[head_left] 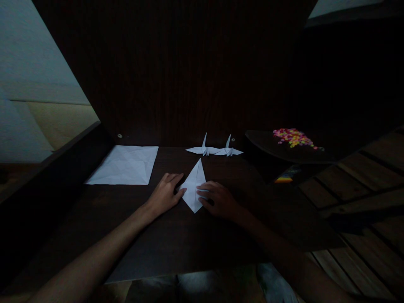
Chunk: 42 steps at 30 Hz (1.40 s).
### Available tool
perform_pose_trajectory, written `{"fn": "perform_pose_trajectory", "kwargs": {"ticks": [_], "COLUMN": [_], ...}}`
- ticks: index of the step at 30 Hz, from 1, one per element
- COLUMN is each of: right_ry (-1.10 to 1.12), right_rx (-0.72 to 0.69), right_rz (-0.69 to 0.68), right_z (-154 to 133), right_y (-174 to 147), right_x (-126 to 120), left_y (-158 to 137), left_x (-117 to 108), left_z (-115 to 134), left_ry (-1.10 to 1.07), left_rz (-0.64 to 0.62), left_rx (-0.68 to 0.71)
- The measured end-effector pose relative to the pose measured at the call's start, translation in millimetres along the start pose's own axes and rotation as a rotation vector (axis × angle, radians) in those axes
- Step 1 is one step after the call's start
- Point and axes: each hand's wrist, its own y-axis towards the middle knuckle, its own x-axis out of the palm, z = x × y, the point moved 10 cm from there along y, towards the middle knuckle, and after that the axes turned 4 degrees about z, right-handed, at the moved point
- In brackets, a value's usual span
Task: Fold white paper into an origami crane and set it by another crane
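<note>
A white sheet of paper folded into a kite shape [193,185] lies on the dark desk, its long point facing away from me and a crease running down its middle. My left hand [167,191] rests at its left corner, fingers stretched out and thumb on the paper's edge. From the right, my right hand [219,198] lays its spread fingertips on the right half of the paper. Just beyond the long point stand two white origami cranes [204,150], side by side, wings touching or overlapping.
Flat at the left lies a creased white paper sheet [126,165]. A pile of small colourful pieces [293,138] sits on a rounded corner shelf [261,141] at the right. A dark wooden panel [189,75] rises behind the desk, and a low side board [50,155] borders its left.
</note>
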Motion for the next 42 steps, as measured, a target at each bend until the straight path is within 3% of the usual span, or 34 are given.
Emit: {"fn": "perform_pose_trajectory", "kwargs": {"ticks": [11,17,26,42], "right_ry": [0.152,0.095,0.136,0.232], "right_rx": [-0.011,-0.023,0.075,0.038], "right_rz": [-0.053,0.003,-0.010,-0.154], "right_z": [4,5,6,12], "right_y": [-2,1,1,-1], "right_x": [10,5,4,19], "left_y": [5,5,-1,-1], "left_x": [10,9,12,14], "left_z": [-3,1,18,12], "left_ry": [-0.302,-0.235,0.026,-0.120], "left_rz": [-0.126,-0.109,-0.114,-0.228], "left_rx": [-0.050,-0.005,0.106,0.015]}}
